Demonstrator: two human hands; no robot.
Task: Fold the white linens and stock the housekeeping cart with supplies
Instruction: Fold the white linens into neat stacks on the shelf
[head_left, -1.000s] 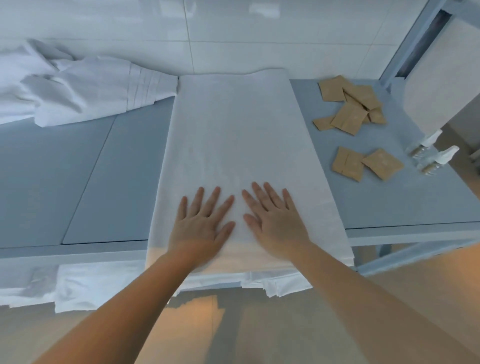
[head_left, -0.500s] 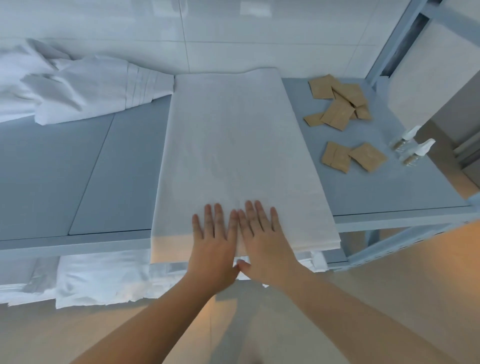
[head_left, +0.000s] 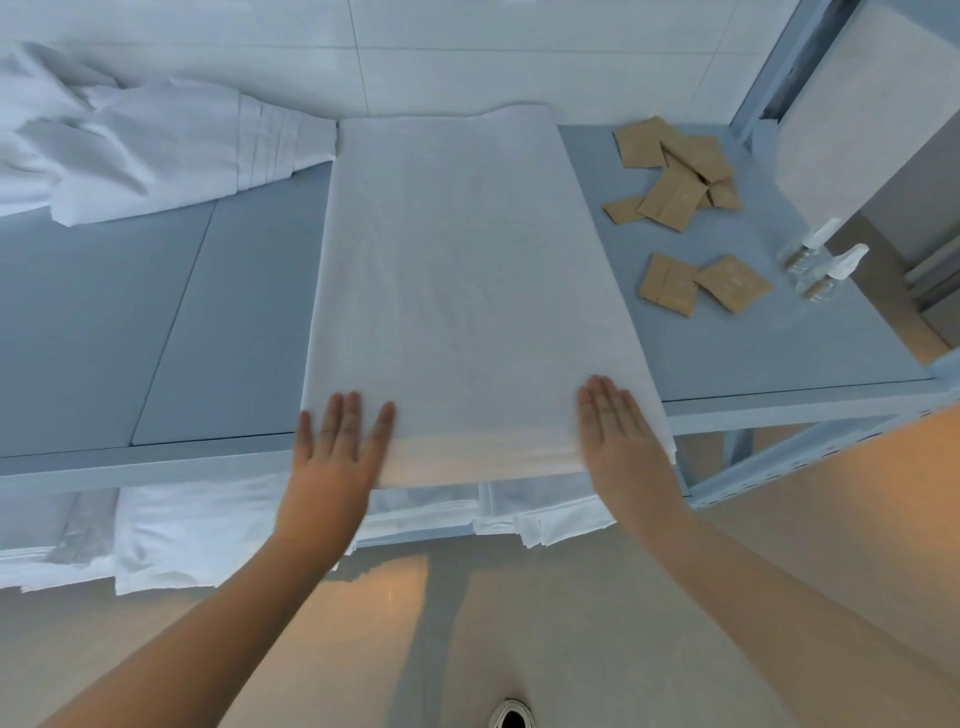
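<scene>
Head view shows a long, flat, folded white cloth sheet (head_left: 467, 291) lying on a smooth grey-blue surface (head_left: 156, 312). Its near end hangs just over the front edge. The left hand (head_left: 337, 457) lies flat on the near left corner, fingers (head_left: 340, 421) straight and a little spread. The right hand (head_left: 621, 441) lies flat on the near right corner, fingers straight and close together. Both look blurry. A soft, crumpled white cloth pile (head_left: 145, 150) sits at the back left, touching the sheet's far corner. Flat square brown paper packets (head_left: 680, 176) lie to the right, near two small clear bottles with white tops (head_left: 818, 260). Bare grey room lies left of the sheet. More white folded cloths (head_left: 197, 530) rest on a shelf below.
</scene>
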